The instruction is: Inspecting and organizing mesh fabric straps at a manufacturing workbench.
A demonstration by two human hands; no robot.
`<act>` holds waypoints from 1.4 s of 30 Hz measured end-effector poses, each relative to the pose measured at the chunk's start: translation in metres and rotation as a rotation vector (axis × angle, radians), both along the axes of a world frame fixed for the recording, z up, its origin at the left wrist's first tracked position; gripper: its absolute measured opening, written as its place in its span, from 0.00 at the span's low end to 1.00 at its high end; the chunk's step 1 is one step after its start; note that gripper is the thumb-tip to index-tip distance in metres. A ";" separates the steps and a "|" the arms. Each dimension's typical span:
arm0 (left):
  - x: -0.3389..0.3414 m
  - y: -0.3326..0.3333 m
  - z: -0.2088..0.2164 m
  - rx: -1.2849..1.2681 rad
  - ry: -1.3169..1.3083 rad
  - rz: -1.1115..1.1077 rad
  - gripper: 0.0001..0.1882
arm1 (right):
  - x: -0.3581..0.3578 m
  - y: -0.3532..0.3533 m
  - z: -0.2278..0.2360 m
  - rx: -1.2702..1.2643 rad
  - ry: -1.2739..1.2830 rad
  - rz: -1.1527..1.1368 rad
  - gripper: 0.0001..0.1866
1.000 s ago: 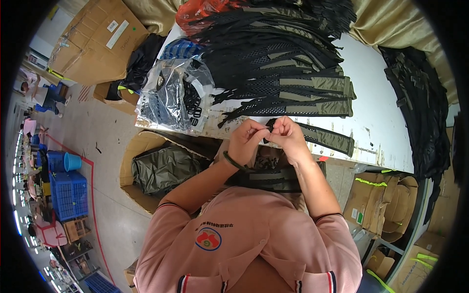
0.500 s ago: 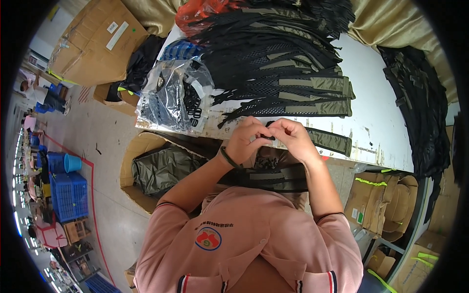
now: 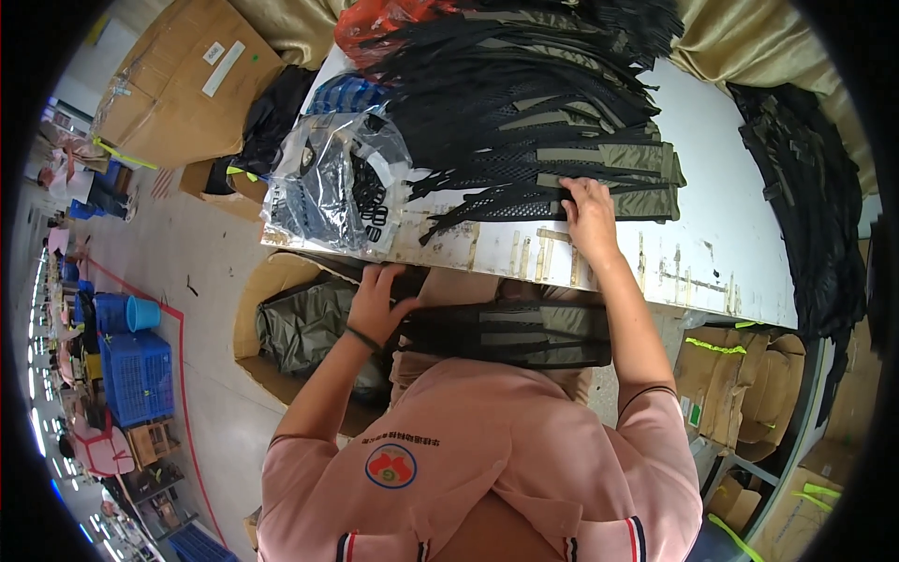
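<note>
My right hand (image 3: pixel 590 217) reaches over the table edge. Its extended fingers touch the nearest of several black mesh straps with olive fabric ends (image 3: pixel 641 203), which lie in an overlapping row on the white table (image 3: pixel 726 201). Below the table edge, my left hand (image 3: pixel 378 304) hangs with thumb and fingers apart, holding nothing I can see. It is beside the left end of more black and olive straps (image 3: pixel 506 335) that lie across my lap.
A clear plastic bag (image 3: pixel 342 183) with black parts sits on the table's left corner. Below it stands an open carton (image 3: pixel 245 323) with dark olive fabric. Black garments (image 3: pixel 805 206) hang over the right side. Cartons (image 3: pixel 716 375) stand at lower right; blue crates (image 3: pixel 136 370) are far left.
My hands were together at the table edge, pinching a small black part of a strap. That strap has left the edge. My right hand moved up to the row, my left hand down and left.
</note>
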State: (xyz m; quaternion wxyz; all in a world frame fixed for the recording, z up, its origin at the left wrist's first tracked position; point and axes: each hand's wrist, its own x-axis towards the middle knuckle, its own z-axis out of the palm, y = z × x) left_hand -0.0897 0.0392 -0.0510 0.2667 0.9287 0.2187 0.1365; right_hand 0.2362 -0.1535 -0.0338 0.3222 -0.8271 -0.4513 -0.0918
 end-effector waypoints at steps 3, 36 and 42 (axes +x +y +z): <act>0.060 0.009 0.017 0.093 -0.194 -0.093 0.21 | 0.004 0.004 -0.015 -0.211 -0.096 -0.142 0.22; 0.105 -0.009 0.029 -0.955 -0.314 -0.391 0.14 | -0.054 0.027 -0.005 -0.088 1.097 0.438 0.07; 0.110 -0.003 0.004 -1.002 -0.304 -0.181 0.13 | -0.053 0.023 0.000 -0.065 1.146 0.478 0.06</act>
